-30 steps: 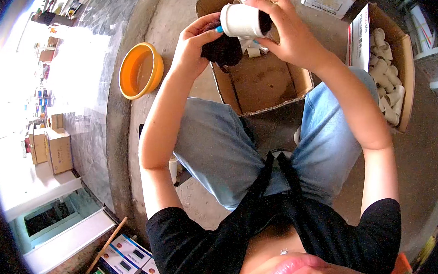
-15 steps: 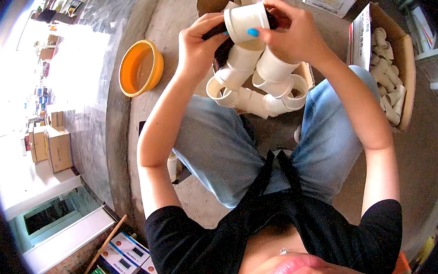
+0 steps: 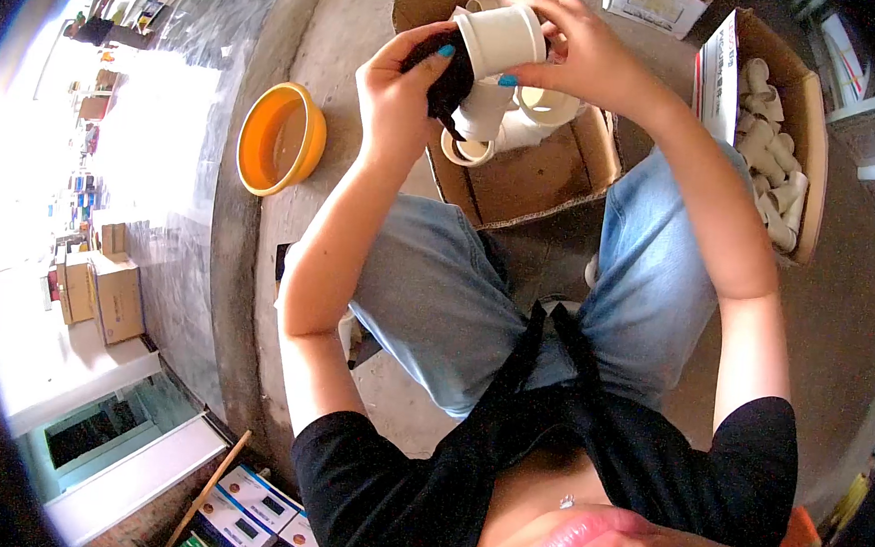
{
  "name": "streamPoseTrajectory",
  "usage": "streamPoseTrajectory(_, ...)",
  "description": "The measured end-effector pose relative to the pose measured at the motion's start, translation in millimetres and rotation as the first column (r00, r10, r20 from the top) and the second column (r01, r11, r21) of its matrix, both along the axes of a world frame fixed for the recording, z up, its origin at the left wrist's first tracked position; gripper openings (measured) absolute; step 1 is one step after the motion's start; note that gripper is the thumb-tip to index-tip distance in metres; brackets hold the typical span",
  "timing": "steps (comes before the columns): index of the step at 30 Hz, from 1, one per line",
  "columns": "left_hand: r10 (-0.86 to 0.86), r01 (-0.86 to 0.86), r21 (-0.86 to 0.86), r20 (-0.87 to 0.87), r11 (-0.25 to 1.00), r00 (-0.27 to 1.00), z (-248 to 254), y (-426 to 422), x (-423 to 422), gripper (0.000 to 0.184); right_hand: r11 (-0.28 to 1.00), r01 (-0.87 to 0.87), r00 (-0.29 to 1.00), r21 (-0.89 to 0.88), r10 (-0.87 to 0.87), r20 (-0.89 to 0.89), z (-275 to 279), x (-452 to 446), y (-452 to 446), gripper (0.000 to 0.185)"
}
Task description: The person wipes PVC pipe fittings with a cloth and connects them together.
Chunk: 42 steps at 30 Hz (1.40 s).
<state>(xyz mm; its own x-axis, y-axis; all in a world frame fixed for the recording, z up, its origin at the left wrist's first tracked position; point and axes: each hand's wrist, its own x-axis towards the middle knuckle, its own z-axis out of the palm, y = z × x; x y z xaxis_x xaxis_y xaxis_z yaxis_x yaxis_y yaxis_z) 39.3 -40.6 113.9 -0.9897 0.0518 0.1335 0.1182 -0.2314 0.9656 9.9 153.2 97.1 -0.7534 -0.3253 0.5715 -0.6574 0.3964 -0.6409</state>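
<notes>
My right hand (image 3: 581, 57) grips a white plastic pipe fitting (image 3: 502, 39) with a rimmed end, thumb below and fingers over the top. My left hand (image 3: 399, 86) is closed round a dark cloth (image 3: 450, 74) pressed against the fitting's left end. Right beneath hang or lie more white pipe fittings (image 3: 532, 124), partly behind the cloth; whether they are joined to the held one I cannot tell. Both hands are above an open cardboard box (image 3: 523, 184) between my knees, whose brown inner side shows at the front.
A yellow basin (image 3: 317, 141) stands on the floor to the left. To the right is another cardboard box (image 3: 815, 166) filled with small white pipe fittings (image 3: 771, 144). A white box (image 3: 659, 6) is at the back. Printed boxes (image 3: 248, 513) and a wooden stick (image 3: 209, 490) lie at lower left.
The held fitting has turned, its rimmed end now leftward, and the cloth shows more. White fittings across the box's front have shifted up and back, exposing bare cardboard.
</notes>
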Motion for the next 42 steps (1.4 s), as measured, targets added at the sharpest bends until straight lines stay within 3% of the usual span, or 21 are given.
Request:
streamPoseTrajectory(1, -0.027, 0.022, 0.075, 0.058, 0.997, 0.998, -0.4, -1.4, -3.4, 0.023, 0.995, -0.06, 0.997, -0.085, 0.057, -0.043, 3.4, 0.9, -0.7, 0.064)
streamPoseTrajectory(4, -0.102, 0.065, 0.205, 0.174, 0.977, 0.979, -4.6, -7.8, -12.7, 0.026, 0.974, -0.108, 0.976, 0.198, 0.142, -0.164, 32.1, 9.9, 6.8, 0.07)
streamPoseTrajectory(5, -0.126, 0.077, 0.234, 0.204, 0.969, 0.971, -5.9, -10.1, -14.4, 0.027, 0.98, -0.071, 0.972, 0.183, 0.109, -0.207, 29.9, 8.9, 6.2, 0.068)
streamPoseTrajectory(8, -0.19, 0.187, 0.034, 0.117, 0.982, 0.975, -2.0, -17.7, -16.7, 0.033, 0.991, 0.047, 0.946, 0.128, -0.003, -0.324, 14.8, 5.4, 5.3, 0.064)
streamPoseTrajectory(11, -0.232, 0.226, -0.192, -0.009, 0.955, 0.973, 3.7, -17.5, -12.3, 0.043, 0.986, 0.079, 0.997, 0.146, -0.076, -0.03, 16.4, 6.8, 9.6, 0.059)
streamPoseTrajectory(13, -0.213, 0.18, -0.37, -0.05, 0.912, 0.976, 7.2, -19.4, -10.4, 0.044, 1.0, -0.004, 0.987, -0.018, 0.007, 0.163, 5.5, 2.9, 8.1, 0.049)
streamPoseTrajectory(17, -0.206, 0.013, -0.564, -0.279, 0.825, 0.938, 2.0, -20.1, -9.1, 0.042, 0.979, -0.032, 0.795, -0.2, 0.146, 0.589, 0.4, -5.8, 8.6, 0.048)
streamPoseTrajectory(19, -0.269, -0.143, -0.671, -0.471, 0.728, 0.84, -1.0, -16.3, -9.2, 0.04, 0.96, -0.034, 0.679, -0.277, 0.226, 0.699, 0.5, -0.2, 8.8, 0.053)
streamPoseTrajectory(20, -0.259, -0.16, -0.67, -0.48, 0.725, 0.838, 0.0, -14.0, -5.6, 0.038, 0.949, -0.031, 0.614, -0.313, 0.265, 0.743, 3.2, 4.4, 6.8, 0.056)
streamPoseTrajectory(21, -0.238, -0.141, -0.675, -0.437, 0.724, 0.868, -2.4, -12.9, -4.0, 0.037, 0.936, 0.023, 0.633, -0.351, 0.258, 0.73, 3.8, 9.8, 1.7, 0.061)
streamPoseTrajectory(24, -0.138, -0.064, -0.561, -0.312, 0.825, 0.94, -3.6, -9.5, -0.3, 0.035, 0.984, -0.053, 0.639, -0.169, 0.164, 0.751, 8.4, -2.1, 8.5, 0.059)
streamPoseTrajectory(26, -0.056, -0.027, -0.393, -0.198, 0.919, 0.979, -0.3, -8.6, -0.6, 0.028, 0.988, -0.022, 0.911, -0.155, 0.083, 0.404, 8.6, -4.5, 3.9, 0.058)
streamPoseTrajectory(27, -0.043, -0.006, -0.295, -0.159, 0.955, 0.986, -2.4, -9.7, -2.8, 0.027, 0.988, -0.004, 0.98, -0.155, 0.034, 0.196, 12.7, -3.0, 0.2, 0.057)
streamPoseTrajectory(28, -0.036, 0.012, -0.194, -0.118, 0.981, 0.992, -3.8, -10.1, -4.5, 0.027, 0.991, -0.083, 0.987, -0.101, 0.096, 0.131, 19.2, 0.5, 1.6, 0.054)
streamPoseTrajectory(30, -0.076, 0.076, -0.012, 0.0, 0.997, 0.997, -2.0, -9.8, -6.1, 0.027, 0.974, -0.226, 0.974, 0.022, 0.226, 0.01, 35.2, 9.3, 8.6, 0.076)
streamPoseTrajectory(31, -0.104, 0.1, 0.081, 0.055, 0.992, 0.993, -0.6, -9.7, -6.7, 0.026, 0.958, -0.097, 0.93, 0.27, 0.184, -0.319, 30.2, 1.7, 12.3, 0.079)
streamPoseTrajectory(34, -0.131, 0.112, 0.186, 0.093, 0.976, 0.987, -5.1, -11.5, -10.4, 0.026, 0.934, -0.02, 0.949, 0.356, 0.129, -0.286, 26.2, 0.4, 15.6, 0.081)
streamPoseTrajectory(37, -0.11, 0.109, 0.037, 0.051, 0.993, 0.993, -4.9, -13.0, -11.2, 0.027, 0.976, 0.129, 0.881, 0.173, -0.033, -0.472, 26.7, 3.3, 4.4, 0.039)
streamPoseTrajectory(40, -0.046, 0.007, -0.278, -0.133, 0.96, 0.99, -1.8, -13.8, -7.9, 0.028, 0.998, 0.044, 0.999, 0.04, -0.044, -0.002, 11.8, 3.9, 2.0, 0.057)
streamPoseTrajectory(41, -0.042, -0.018, -0.339, -0.168, 0.941, 0.985, 1.7, -12.6, -5.7, 0.03, 0.997, -0.019, 0.962, -0.081, 0.04, 0.272, 11.0, 6.4, 2.0, 0.058)
streamPoseTrajectory(42, -0.057, -0.04, -0.388, -0.235, 0.921, 0.97, -0.6, -12.2, -5.5, 0.031, 0.999, -0.018, 0.934, -0.049, 0.034, 0.356, 8.8, 3.4, 3.7, 0.059)
